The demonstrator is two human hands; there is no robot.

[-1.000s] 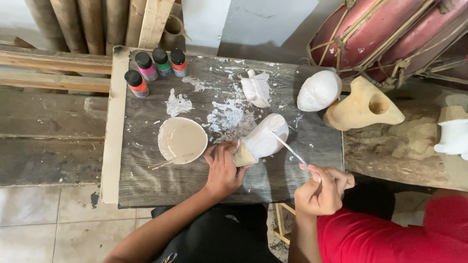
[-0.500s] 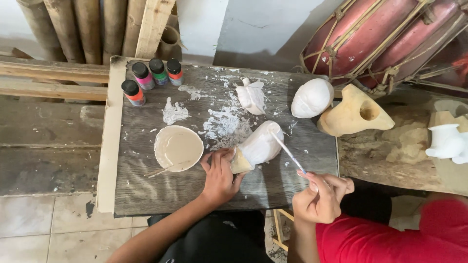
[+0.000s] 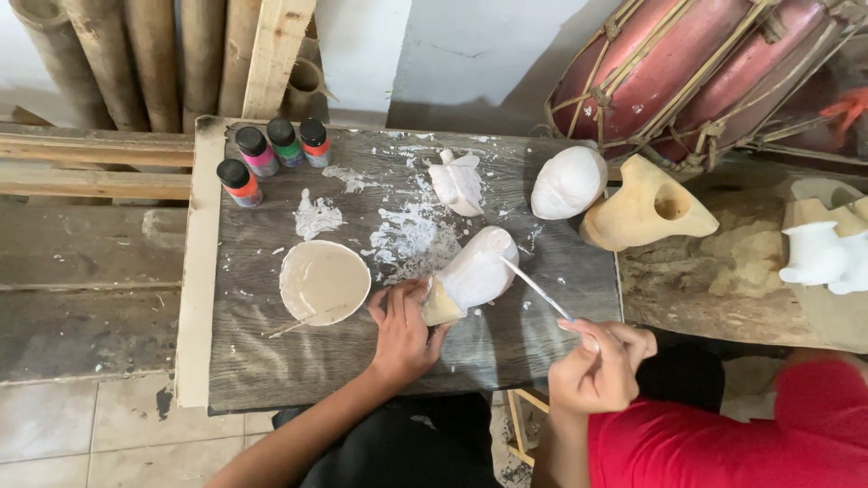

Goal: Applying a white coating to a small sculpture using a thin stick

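While the left hand (image 3: 402,334) steadies the carving (image 3: 475,271), table edge lies close.

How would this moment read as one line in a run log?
left hand: steadies white-coated carving | right hand: holds brush to carving | paint bowl beside left hand

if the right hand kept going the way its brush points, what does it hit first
Most likely the white-coated carving: the brush in the right hand aims up-left, its tip at or touching that piece, which the left hand steadies. Contact is hard to judge.
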